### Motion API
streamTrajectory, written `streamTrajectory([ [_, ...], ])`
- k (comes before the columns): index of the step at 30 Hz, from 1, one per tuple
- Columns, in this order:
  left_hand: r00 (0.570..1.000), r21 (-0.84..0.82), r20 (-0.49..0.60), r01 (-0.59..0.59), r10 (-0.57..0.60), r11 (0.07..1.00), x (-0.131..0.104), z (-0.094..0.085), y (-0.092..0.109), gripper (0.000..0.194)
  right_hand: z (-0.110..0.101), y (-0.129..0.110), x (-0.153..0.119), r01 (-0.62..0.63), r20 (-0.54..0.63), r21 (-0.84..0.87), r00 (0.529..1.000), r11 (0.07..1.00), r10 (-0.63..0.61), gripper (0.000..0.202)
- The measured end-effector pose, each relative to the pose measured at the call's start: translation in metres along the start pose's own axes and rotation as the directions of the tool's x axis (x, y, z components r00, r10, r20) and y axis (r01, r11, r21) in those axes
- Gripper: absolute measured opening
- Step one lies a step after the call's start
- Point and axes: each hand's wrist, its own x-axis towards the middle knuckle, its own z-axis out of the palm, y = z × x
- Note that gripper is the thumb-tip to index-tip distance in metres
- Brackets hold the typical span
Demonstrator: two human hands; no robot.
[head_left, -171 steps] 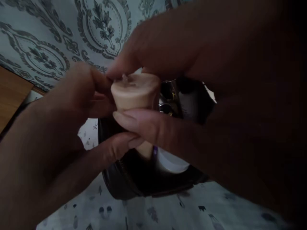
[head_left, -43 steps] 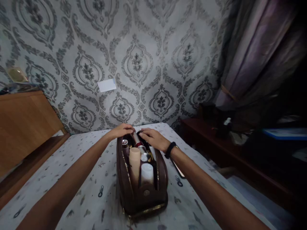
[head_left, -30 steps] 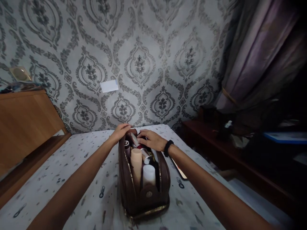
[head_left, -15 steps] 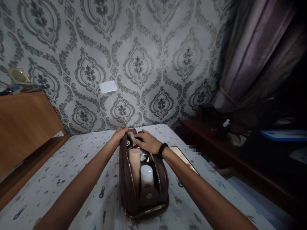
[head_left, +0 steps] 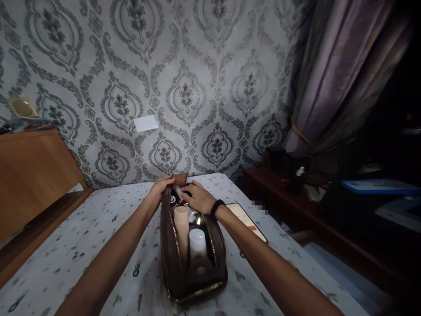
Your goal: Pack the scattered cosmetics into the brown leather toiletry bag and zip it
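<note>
A dark brown toiletry bag rests on the bed, its gold zip undone and its top gaping. Inside stand a beige bottle and a white-capped bottle. Behind them are a round shiny lid and a small silver-topped bottle. My left hand is closed on the bag's far left rim. Over the far right of the opening reaches my right hand, fingers apart and fingertips against a pale tube; part of its fingers is hidden. A brown flap stands up at the bag's far end.
A phone with a lit screen lies on the patterned bedsheet, right of the bag. A wooden headboard is at left and patterned wallpaper beyond. Along the right runs a dark red shelf with dark objects on it.
The brown flap at the bag's far end now shows higher and more fully. My hands keep nearly the same places at the bag; the view has shifted slightly.
</note>
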Motion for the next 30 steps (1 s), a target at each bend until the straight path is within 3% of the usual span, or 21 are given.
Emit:
streamTrajectory([
  [11, 0.977, 0.036, -0.029, -0.210, 0.211, 0.977, -0.038, 0.012, 0.008, 0.044, 0.001, 0.003, -0.002, 0.021, -0.044, 0.038, 0.999, 0.999, -0.020, 0.026],
  [19, 0.957, 0.161, -0.100, -0.254, 0.272, 0.954, -0.041, 0.015, 0.010, 0.054, 0.002, 0.005, -0.001, -0.033, -0.049, 0.047, 0.998, 0.998, 0.035, 0.030],
  [30, 0.931, 0.165, -0.060, -0.347, 0.360, 0.923, -0.060, 0.023, 0.011, 0.042, 0.001, -0.002, -0.008, -0.074, -0.096, 0.034, 0.992, 0.997, 0.077, 0.028],
])
